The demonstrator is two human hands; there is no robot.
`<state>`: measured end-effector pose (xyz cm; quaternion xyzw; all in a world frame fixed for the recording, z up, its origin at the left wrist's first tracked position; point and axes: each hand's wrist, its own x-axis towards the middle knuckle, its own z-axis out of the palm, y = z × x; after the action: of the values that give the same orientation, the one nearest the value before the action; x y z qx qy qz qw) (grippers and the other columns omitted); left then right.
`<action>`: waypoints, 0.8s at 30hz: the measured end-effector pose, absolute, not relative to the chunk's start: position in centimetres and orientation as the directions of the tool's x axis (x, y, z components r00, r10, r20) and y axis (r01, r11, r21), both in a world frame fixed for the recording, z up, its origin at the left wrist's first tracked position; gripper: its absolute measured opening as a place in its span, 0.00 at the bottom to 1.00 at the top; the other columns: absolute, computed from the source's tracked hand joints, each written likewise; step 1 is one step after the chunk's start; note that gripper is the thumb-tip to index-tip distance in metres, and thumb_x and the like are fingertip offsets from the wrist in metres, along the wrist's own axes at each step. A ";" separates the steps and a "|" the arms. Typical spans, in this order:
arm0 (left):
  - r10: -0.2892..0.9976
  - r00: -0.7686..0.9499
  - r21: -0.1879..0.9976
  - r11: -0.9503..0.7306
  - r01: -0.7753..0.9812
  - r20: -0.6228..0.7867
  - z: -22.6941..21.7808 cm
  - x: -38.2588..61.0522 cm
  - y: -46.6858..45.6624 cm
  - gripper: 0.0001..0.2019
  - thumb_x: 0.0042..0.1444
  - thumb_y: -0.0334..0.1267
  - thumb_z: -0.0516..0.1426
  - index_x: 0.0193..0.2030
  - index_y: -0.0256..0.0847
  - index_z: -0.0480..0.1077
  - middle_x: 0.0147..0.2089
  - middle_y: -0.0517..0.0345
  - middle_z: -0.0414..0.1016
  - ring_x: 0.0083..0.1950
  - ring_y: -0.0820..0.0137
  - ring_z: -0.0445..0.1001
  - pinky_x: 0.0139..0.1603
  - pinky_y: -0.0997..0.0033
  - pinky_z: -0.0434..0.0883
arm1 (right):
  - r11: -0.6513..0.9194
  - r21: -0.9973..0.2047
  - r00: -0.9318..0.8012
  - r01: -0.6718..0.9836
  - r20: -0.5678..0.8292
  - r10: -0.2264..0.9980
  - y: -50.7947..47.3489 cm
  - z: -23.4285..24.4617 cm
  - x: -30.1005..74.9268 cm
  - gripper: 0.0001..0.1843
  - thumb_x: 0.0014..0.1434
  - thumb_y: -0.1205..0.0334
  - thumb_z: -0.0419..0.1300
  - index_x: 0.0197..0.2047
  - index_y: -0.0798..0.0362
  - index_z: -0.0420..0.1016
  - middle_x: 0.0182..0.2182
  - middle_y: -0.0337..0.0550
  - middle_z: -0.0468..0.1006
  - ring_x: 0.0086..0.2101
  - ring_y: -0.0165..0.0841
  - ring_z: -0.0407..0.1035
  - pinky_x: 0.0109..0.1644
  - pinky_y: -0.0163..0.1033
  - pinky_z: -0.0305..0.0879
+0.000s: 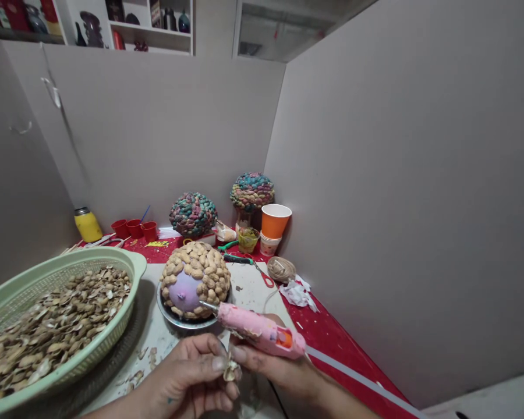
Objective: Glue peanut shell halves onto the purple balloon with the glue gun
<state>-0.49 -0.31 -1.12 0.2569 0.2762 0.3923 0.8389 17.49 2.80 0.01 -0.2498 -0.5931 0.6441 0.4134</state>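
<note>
Left hand [196, 372] pinching shell [230, 370]. Right hand [283, 368] gripping glue gun [262, 329], thumb at shell too. Gun's long axis slants forward-left, nozzle [208, 305] towards ball [209, 273]. Ball in bowl [187, 323], straight ahead of left hand, nearer of two.

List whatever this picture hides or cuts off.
All in the head view:
Underside of the ball: hidden by the bowl.
Handle of the glue gun: behind the right hand.
Full shape of the shell: partly covered by the left hand.
Left end of the basket: cut off by the left edge.
</note>
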 end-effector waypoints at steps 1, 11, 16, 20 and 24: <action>0.800 0.539 0.652 0.561 -0.511 -0.265 -1.1 -0.5 -0.3 0.10 0.48 0.33 0.70 0.32 0.34 0.74 0.31 0.55 0.78 0.30 0.74 0.77 0.32 0.76 0.74 | 0.046 -0.971 -0.541 -0.234 0.170 0.824 2.8 0.1 17.5 0.14 0.55 0.54 0.68 0.28 0.55 0.74 0.23 0.38 0.71 0.25 0.29 0.63 0.29 0.32 0.60; 0.807 0.512 0.676 0.555 -0.486 -0.294 -1.3 -0.6 -0.3 0.09 0.48 0.31 0.70 0.34 0.35 0.74 0.30 0.55 0.77 0.31 0.73 0.77 0.35 0.73 0.75 | 0.071 -0.981 -0.589 -0.182 0.167 0.791 3.2 0.1 17.6 0.14 0.55 0.52 0.68 0.30 0.55 0.74 0.24 0.39 0.72 0.25 0.30 0.63 0.29 0.33 0.60; 0.831 0.474 0.698 0.524 -0.488 -0.292 -1.0 -0.6 -0.4 0.15 0.46 0.31 0.71 0.41 0.34 0.77 0.31 0.56 0.77 0.30 0.74 0.76 0.34 0.74 0.75 | 0.106 -0.977 -0.608 -0.184 0.198 0.769 3.1 0.9 17.3 0.14 0.56 0.51 0.65 0.29 0.54 0.72 0.23 0.38 0.70 0.25 0.30 0.62 0.28 0.33 0.59; 0.816 0.498 0.699 0.538 -0.472 -0.292 -0.8 -0.6 -0.2 0.16 0.46 0.31 0.71 0.43 0.35 0.77 0.33 0.57 0.77 0.30 0.76 0.76 0.33 0.76 0.74 | 0.173 -0.976 -0.576 -0.132 0.218 0.788 3.3 0.7 17.4 0.12 0.56 0.54 0.64 0.30 0.54 0.73 0.24 0.37 0.67 0.25 0.30 0.59 0.29 0.34 0.57; 0.823 0.504 0.705 0.519 -0.484 -0.261 -0.9 -0.6 -0.1 0.16 0.47 0.31 0.70 0.44 0.36 0.76 0.35 0.55 0.78 0.29 0.76 0.75 0.31 0.77 0.74 | 0.170 -0.974 -0.594 -0.151 0.227 0.772 3.4 0.2 17.7 0.12 0.57 0.54 0.64 0.33 0.56 0.76 0.25 0.38 0.67 0.26 0.29 0.58 0.30 0.34 0.58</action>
<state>-0.59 -0.08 -0.89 0.2849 0.2980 0.3989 0.8191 17.66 3.42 0.20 -0.2347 -0.6612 0.6000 0.3843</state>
